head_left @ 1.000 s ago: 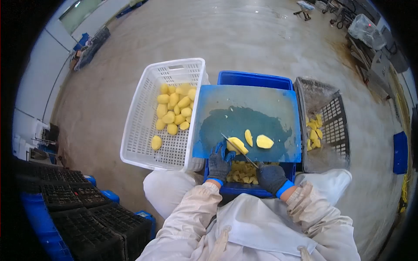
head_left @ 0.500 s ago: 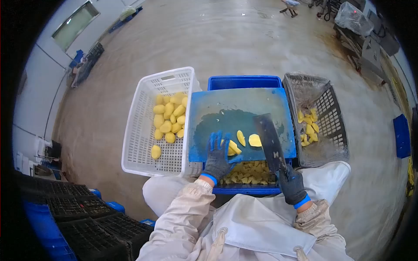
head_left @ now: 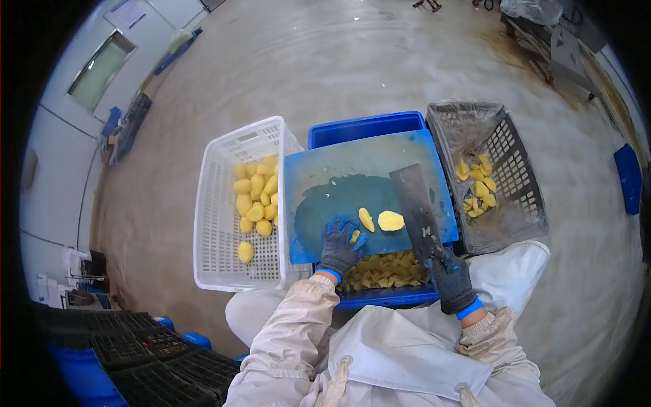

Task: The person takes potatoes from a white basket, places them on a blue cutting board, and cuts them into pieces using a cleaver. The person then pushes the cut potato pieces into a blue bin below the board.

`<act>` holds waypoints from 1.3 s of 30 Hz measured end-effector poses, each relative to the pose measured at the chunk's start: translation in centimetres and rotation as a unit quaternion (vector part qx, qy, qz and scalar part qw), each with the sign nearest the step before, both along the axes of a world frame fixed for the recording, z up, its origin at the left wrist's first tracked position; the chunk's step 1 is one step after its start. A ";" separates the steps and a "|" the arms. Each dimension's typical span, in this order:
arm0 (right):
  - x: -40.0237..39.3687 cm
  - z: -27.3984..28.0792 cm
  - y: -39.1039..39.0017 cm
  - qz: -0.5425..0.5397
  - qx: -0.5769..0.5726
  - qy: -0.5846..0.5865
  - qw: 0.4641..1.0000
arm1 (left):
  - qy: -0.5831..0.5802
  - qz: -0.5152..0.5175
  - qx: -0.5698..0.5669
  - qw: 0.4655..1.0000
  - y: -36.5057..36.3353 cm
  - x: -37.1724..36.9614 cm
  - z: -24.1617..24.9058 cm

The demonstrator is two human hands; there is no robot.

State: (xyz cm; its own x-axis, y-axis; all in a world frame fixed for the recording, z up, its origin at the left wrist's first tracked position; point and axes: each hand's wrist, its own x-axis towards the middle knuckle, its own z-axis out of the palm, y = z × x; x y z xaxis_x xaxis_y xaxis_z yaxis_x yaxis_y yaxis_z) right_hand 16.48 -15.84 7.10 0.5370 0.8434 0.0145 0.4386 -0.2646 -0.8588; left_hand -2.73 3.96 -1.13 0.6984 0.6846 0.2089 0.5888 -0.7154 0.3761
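Observation:
My left hand (head_left: 339,245), in a dark glove with blue fingers, is curled round a potato piece (head_left: 354,237) near the front edge of the blue cutting board (head_left: 359,152). Only a little of that piece shows between thumb and fingers. My right hand (head_left: 453,281), gloved too, grips the handle of a cleaver (head_left: 416,207), whose broad dark blade lies over the board's right side. Left of the blade is a cut potato half (head_left: 391,220), pale face up. A narrow potato slice (head_left: 366,218) lies between it and my left hand.
A white crate (head_left: 207,197) of peeled potatoes stands left. The board rests over a blue bin (head_left: 380,298) with chopped potato at its near end. On the right, a dark plastic-lined crate (head_left: 505,227) holds potato pieces. Black crates (head_left: 135,346) are stacked at lower left.
My left hand has closed its spread fingers round the potato piece, which is now mostly covered. The cleaver stays in my right hand. The whole view has shifted a little.

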 end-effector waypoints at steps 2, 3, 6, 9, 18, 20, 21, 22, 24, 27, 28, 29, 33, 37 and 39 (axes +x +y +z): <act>0.1 -0.3 -0.1 0.001 0.003 0.000 1.000 | -0.017 -0.001 -0.010 1.000 0.1 -0.2 -0.7; 0.1 -0.3 -0.1 0.004 0.005 -0.001 1.000 | -0.028 -0.003 0.009 1.000 0.1 -0.2 -0.7; 0.0 0.5 -0.1 0.003 -0.008 0.005 1.000 | -0.030 -0.009 0.047 0.998 -0.1 -0.5 0.6; 0.1 0.0 -0.1 0.006 0.004 -0.018 1.000 | -0.050 -0.007 0.067 0.996 1.2 -0.3 2.4; 0.1 0.0 0.2 -0.006 -0.032 0.070 0.997 | 0.282 -0.017 -0.138 0.949 6.0 8.2 4.4; 0.2 -0.6 0.2 -0.010 -0.012 0.034 0.999 | 0.313 -0.028 -0.132 0.940 6.6 8.9 3.6; 0.3 -0.7 0.1 -0.010 0.009 -0.003 1.000 | 0.320 -0.029 -0.143 0.936 6.7 9.1 3.7; 0.4 -0.8 0.1 -0.012 0.008 -0.001 1.000 | 0.326 -0.030 -0.154 0.932 7.0 9.2 3.7; 0.5 -0.5 0.2 -0.021 -0.013 0.022 0.999 | 0.311 -0.043 -0.193 0.930 8.0 8.9 3.9; 0.6 -0.6 0.1 -0.019 -0.025 0.072 0.997 | 0.231 -0.060 -0.280 0.930 9.5 6.9 4.1; 0.6 -0.3 0.1 -0.019 -0.025 0.074 0.997 | 0.165 -0.063 -0.326 0.929 10.1 6.0 3.9; 0.6 0.0 0.1 -0.017 -0.031 0.053 0.998 | 0.107 -0.067 -0.377 0.917 10.8 5.0 3.3; 0.6 0.0 0.3 -0.014 -0.020 0.012 1.000 | 0.047 -0.079 -0.430 0.898 10.9 2.1 3.2; 0.4 -0.1 0.5 -0.011 -0.009 0.003 1.000 | 0.052 -0.064 -0.459 0.885 9.8 1.4 5.6; 0.5 0.0 0.5 0.003 -0.026 -0.018 1.000 | 0.080 -0.131 -0.367 0.917 10.5 0.6 4.6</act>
State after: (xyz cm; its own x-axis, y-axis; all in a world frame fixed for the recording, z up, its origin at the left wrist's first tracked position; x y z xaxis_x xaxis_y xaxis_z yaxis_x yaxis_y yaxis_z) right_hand 16.94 -15.32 7.10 0.5322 0.8466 -0.0110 0.4698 -0.3061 -0.8280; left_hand -2.13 14.45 3.46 0.8407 0.4032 -0.3615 0.5225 -0.4285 0.7372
